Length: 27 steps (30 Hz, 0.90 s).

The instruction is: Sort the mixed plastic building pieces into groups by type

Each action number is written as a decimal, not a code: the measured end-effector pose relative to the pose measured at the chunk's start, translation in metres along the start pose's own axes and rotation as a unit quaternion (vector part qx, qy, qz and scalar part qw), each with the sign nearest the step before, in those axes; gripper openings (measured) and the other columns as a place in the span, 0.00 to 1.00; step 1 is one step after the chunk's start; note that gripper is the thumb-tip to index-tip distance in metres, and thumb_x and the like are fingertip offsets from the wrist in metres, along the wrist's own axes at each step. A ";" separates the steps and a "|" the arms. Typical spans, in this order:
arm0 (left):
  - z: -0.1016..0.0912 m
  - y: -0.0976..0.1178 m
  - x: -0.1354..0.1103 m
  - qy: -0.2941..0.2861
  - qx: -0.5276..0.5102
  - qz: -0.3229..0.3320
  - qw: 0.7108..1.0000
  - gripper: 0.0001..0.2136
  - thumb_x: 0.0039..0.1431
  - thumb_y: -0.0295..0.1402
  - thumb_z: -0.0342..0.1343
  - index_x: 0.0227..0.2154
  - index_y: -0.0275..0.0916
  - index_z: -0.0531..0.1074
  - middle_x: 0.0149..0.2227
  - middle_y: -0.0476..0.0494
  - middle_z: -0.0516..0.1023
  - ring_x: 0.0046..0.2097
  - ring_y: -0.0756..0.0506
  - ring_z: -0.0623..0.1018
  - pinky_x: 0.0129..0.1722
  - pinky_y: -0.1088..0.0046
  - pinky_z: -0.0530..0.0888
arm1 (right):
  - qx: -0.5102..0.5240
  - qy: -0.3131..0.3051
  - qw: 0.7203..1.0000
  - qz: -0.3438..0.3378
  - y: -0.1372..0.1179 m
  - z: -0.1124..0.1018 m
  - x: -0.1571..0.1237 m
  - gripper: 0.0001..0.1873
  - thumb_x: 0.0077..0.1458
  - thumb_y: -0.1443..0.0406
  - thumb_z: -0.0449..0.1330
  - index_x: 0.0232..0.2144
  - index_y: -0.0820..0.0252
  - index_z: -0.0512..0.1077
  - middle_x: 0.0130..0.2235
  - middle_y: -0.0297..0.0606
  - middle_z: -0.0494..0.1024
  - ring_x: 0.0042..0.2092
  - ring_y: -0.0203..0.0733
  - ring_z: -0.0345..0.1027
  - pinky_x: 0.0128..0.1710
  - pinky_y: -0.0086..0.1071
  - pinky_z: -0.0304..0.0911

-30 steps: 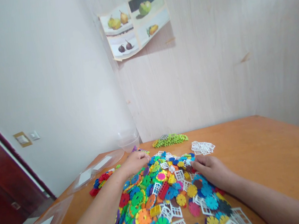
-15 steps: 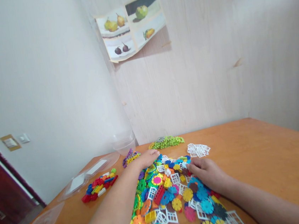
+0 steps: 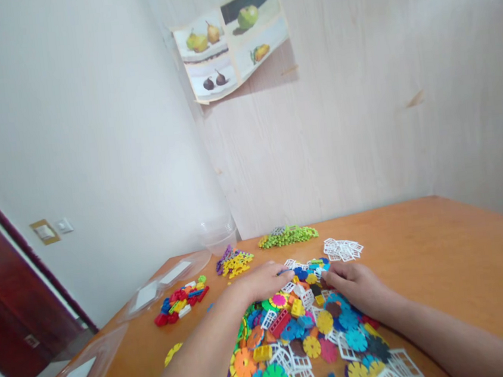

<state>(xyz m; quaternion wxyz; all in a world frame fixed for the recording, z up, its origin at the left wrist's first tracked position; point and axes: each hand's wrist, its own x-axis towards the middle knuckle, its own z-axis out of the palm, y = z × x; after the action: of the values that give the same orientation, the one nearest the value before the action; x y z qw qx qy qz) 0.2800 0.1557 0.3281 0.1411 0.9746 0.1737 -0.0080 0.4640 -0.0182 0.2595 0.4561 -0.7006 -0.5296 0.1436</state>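
Viewing from the head camera, the inspection finds a mixed heap of plastic toy pieces (image 3: 325,323) at lower centre of the frame. Left hand (image 3: 264,283): palm down over the heap's far-left part, fingers close together; whether anything is held beneath cannot be told. Right hand (image 3: 354,282): thumb and fingers drawn together at the heap's right edge, beside a pale piece; a firm pinch cannot be confirmed.

Progress, as judged: partial. Separate groups lie apart: building bricks (image 3: 180,302) left of centre, purple and yellow pieces (image 3: 236,264) and lime-green pieces (image 3: 290,236) behind the heap, white window frames (image 3: 342,249) to its right. Notched discs, bricks and more window frames are unsorted in the heap.

Surroundings: a clear tub (image 3: 218,238) at the table's (image 3: 442,252) far edge; clear lids (image 3: 97,363) at lower left. Obstruction: the left forearm (image 3: 197,353) hides part of the heap and partly covers a yellow disc (image 3: 172,353).
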 end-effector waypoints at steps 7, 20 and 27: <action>0.003 0.032 -0.032 0.062 -0.012 0.031 0.998 0.27 0.64 0.56 0.41 0.54 0.46 0.72 0.55 0.42 0.74 0.56 0.38 0.72 0.55 0.62 0.65 | -0.010 -0.004 1.000 0.008 0.004 0.000 0.001 0.23 0.60 0.48 0.50 0.23 0.58 0.67 0.24 0.31 0.71 0.30 0.39 0.65 0.28 0.30 0.54; -0.034 0.016 -0.079 0.196 -0.292 -0.075 0.933 0.28 0.63 0.56 0.45 0.48 0.37 0.75 0.51 0.40 0.78 0.52 0.40 0.75 0.55 0.64 0.68 | -0.015 -0.009 1.000 -0.006 0.000 -0.002 0.000 0.23 0.60 0.49 0.50 0.22 0.57 0.65 0.24 0.31 0.70 0.29 0.39 0.64 0.28 0.30 0.54; -0.023 -0.066 -0.085 0.253 -0.230 -0.209 0.916 0.33 0.56 0.62 0.44 0.42 0.35 0.77 0.45 0.38 0.80 0.51 0.35 0.75 0.52 0.61 0.69 | -0.021 -0.005 1.000 0.010 -0.001 -0.002 0.000 0.22 0.60 0.50 0.50 0.21 0.57 0.64 0.24 0.31 0.69 0.30 0.40 0.65 0.27 0.30 0.53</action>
<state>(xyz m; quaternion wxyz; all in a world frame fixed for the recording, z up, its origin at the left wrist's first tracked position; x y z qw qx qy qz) 0.1769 0.1933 0.3378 0.3074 0.8263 0.4005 0.2497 0.4646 -0.0194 0.2612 0.4373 -0.7148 -0.5273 0.1406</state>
